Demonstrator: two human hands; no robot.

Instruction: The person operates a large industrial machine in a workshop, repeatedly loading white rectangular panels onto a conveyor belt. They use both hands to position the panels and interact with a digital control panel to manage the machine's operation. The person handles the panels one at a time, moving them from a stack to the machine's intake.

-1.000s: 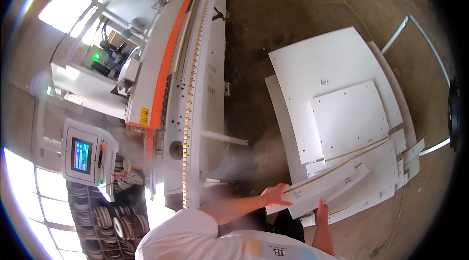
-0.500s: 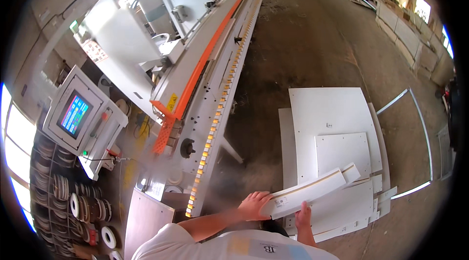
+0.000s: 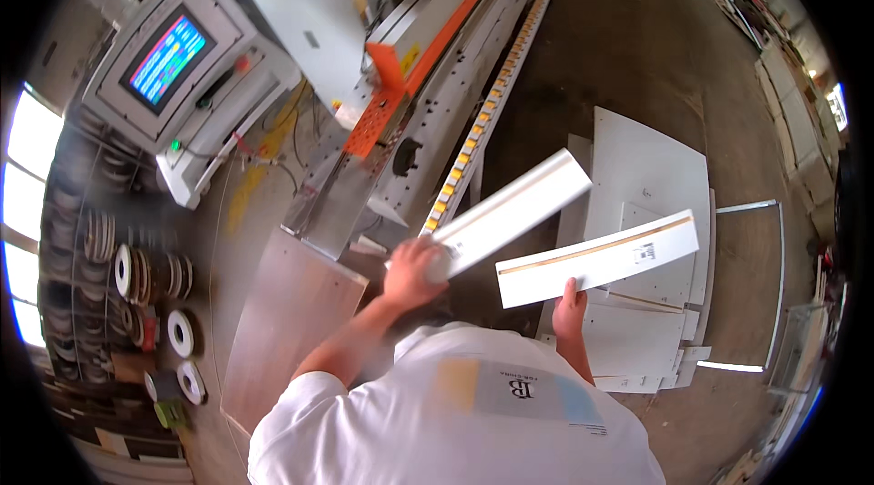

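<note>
My left hand [image 3: 414, 274] is closed round the near end of a narrow white board [image 3: 521, 208] with a groove along it. That board slants up to the right in front of the machine's roller edge. In my right hand [image 3: 571, 310] is a second narrow white board [image 3: 628, 253], gripped at its lower edge with the thumb on top. A brown groove line and a small label show on its face. The two boards are apart, held above the floor and the stacked panels.
A long machine with an orange guard [image 3: 378, 116] and a row of yellow rollers [image 3: 469, 146] runs ahead. A control screen [image 3: 170, 57] stands left. White panels [image 3: 651, 162] are stacked right. A brown table panel [image 3: 287, 326] and tape rolls [image 3: 180, 333] lie to the left.
The boards, together over the stack before, are now split between my hands. My left hand has moved left toward the machine with one; my view has turned left.
</note>
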